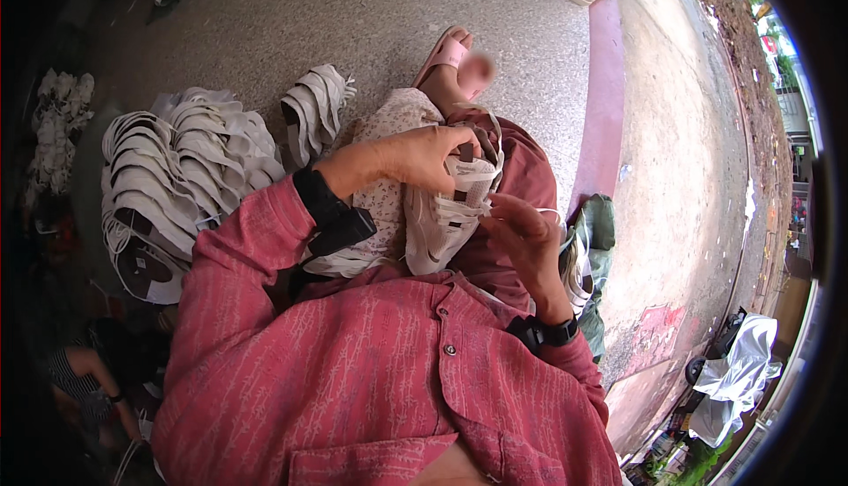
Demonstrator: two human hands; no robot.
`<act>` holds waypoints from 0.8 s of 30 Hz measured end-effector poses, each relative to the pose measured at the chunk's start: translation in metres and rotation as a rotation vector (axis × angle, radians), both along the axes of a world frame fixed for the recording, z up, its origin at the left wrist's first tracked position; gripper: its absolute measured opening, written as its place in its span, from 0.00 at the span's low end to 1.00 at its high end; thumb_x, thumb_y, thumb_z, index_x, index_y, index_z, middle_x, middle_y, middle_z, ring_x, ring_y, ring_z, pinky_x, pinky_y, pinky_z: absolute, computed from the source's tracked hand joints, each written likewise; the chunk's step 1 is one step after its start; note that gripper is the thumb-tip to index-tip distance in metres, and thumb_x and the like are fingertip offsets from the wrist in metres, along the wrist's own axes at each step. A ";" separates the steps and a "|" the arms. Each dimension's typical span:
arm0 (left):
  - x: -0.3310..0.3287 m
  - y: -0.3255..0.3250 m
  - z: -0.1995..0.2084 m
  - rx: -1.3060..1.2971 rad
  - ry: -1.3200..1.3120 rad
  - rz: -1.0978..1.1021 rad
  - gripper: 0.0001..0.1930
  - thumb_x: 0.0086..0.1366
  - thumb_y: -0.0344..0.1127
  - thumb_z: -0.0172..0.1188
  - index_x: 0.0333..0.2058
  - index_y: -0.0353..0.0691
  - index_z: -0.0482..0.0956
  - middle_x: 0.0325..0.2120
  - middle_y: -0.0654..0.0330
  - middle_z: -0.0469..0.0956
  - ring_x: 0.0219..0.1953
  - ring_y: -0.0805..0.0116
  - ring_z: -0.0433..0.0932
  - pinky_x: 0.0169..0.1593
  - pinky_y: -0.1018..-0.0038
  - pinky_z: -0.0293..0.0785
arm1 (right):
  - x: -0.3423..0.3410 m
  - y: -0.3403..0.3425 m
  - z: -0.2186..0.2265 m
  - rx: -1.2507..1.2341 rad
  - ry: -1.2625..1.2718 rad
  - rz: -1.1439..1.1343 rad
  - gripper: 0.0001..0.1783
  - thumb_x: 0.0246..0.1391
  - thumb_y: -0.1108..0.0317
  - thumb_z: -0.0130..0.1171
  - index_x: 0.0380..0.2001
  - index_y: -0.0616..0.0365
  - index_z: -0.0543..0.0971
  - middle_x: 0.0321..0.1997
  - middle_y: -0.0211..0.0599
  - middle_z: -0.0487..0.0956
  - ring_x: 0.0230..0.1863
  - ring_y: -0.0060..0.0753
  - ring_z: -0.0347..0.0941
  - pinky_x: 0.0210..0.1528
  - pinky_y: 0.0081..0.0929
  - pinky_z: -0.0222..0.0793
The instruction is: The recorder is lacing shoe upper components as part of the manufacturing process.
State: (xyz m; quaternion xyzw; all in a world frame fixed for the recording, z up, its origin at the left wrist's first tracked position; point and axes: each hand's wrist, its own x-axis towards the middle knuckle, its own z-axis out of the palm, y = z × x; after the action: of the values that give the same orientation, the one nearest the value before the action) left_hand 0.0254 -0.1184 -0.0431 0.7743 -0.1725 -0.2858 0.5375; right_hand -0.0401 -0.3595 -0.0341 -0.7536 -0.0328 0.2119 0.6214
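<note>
— On the lap, against the pink patterned cloth (389,195): white sandal upper (442,221), straps bunched, sole side turned toward the chest.

— Held how?

— Left hand (415,155) closed over the top straps, fingers curled down onto the strap band. Right hand (521,234) just beside the lower edge, fingers loosely parted, fingertips touching a thin white strap end; pinched or only brushing, cannot tell.

— Step in hand?

— Probably threading or fitting a strap through the upper. Looks mid-way, strap not yet seated.

— Next move?

— Likely needs a firm pinch from the right fingertips on that loose end, with the left keeping the piece steady. Small work; risk of the end slipping back.

— Around it?

— Black wristbands on both forearms, red-pink sleeves. Left of the lap, big heap of white uppers (177,177) on the speckled floor (371,18), smaller stack (314,111) nearer. Beyond the knee, foot in a pink sandal (446,58). Right of the lap, green bag (596,248) holding more white pieces. Lower left, another person's arm (93,376), well apart.
</note>
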 end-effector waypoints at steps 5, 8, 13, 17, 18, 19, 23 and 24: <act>0.002 0.001 0.000 0.001 -0.075 -0.098 0.31 0.43 0.26 0.65 0.50 0.35 0.71 0.40 0.59 0.77 0.44 0.72 0.75 0.48 0.75 0.72 | 0.008 0.001 -0.011 -0.085 -0.332 0.174 0.09 0.52 0.78 0.64 0.38 0.60 0.82 0.31 0.27 0.79 0.28 0.17 0.74 0.28 0.17 0.68; 0.003 0.001 -0.003 -0.018 -0.067 -0.102 0.31 0.43 0.25 0.67 0.50 0.35 0.71 0.40 0.59 0.77 0.44 0.72 0.75 0.49 0.75 0.72 | 0.011 0.008 -0.011 -0.189 -0.609 0.195 0.08 0.52 0.77 0.64 0.38 0.61 0.82 0.33 0.34 0.79 0.30 0.26 0.77 0.29 0.21 0.70; 0.003 0.003 -0.006 -0.132 -0.001 -0.083 0.31 0.44 0.24 0.71 0.50 0.36 0.71 0.41 0.62 0.77 0.44 0.74 0.74 0.49 0.75 0.72 | 0.011 0.011 -0.015 -0.354 -0.811 0.214 0.09 0.49 0.77 0.63 0.36 0.59 0.80 0.30 0.39 0.76 0.28 0.40 0.76 0.29 0.30 0.72; 0.003 0.004 -0.009 -0.239 0.071 -0.076 0.30 0.46 0.23 0.71 0.50 0.36 0.70 0.40 0.64 0.76 0.44 0.75 0.73 0.48 0.76 0.71 | 0.010 0.010 -0.013 -0.434 -0.893 0.271 0.11 0.47 0.80 0.61 0.36 0.59 0.78 0.30 0.39 0.75 0.29 0.42 0.75 0.29 0.33 0.72; 0.004 0.004 -0.010 -0.239 0.072 -0.075 0.30 0.46 0.23 0.71 0.50 0.36 0.70 0.40 0.64 0.76 0.44 0.75 0.73 0.48 0.76 0.71 | 0.011 0.011 -0.011 -0.423 -0.897 0.309 0.11 0.46 0.80 0.60 0.36 0.60 0.77 0.30 0.39 0.75 0.30 0.42 0.75 0.30 0.33 0.72; 0.004 0.005 -0.012 -0.242 0.069 -0.081 0.30 0.46 0.23 0.71 0.50 0.37 0.70 0.40 0.64 0.76 0.44 0.75 0.73 0.48 0.76 0.71 | 0.011 0.012 -0.009 -0.413 -0.900 0.346 0.12 0.45 0.81 0.59 0.36 0.60 0.77 0.31 0.39 0.74 0.31 0.43 0.75 0.30 0.34 0.72; 0.004 0.006 -0.015 -0.226 0.016 -0.092 0.31 0.46 0.24 0.71 0.51 0.36 0.69 0.40 0.63 0.75 0.44 0.75 0.72 0.48 0.76 0.71 | 0.016 0.009 -0.014 -0.328 -0.873 0.389 0.12 0.46 0.81 0.59 0.36 0.60 0.77 0.32 0.40 0.75 0.34 0.45 0.75 0.33 0.35 0.72; 0.005 0.006 -0.014 -0.227 0.017 -0.094 0.31 0.46 0.24 0.71 0.51 0.36 0.69 0.40 0.63 0.75 0.44 0.75 0.72 0.48 0.76 0.71 | 0.018 0.006 -0.014 -0.281 -0.823 0.406 0.12 0.46 0.81 0.59 0.37 0.60 0.77 0.33 0.41 0.75 0.35 0.46 0.75 0.34 0.35 0.72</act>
State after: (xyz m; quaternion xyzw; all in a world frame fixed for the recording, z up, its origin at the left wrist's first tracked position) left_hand 0.0301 -0.1125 -0.0573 0.6973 -0.2351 -0.2958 0.6091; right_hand -0.0222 -0.3531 -0.0484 -0.8299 -0.3937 0.0156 0.3951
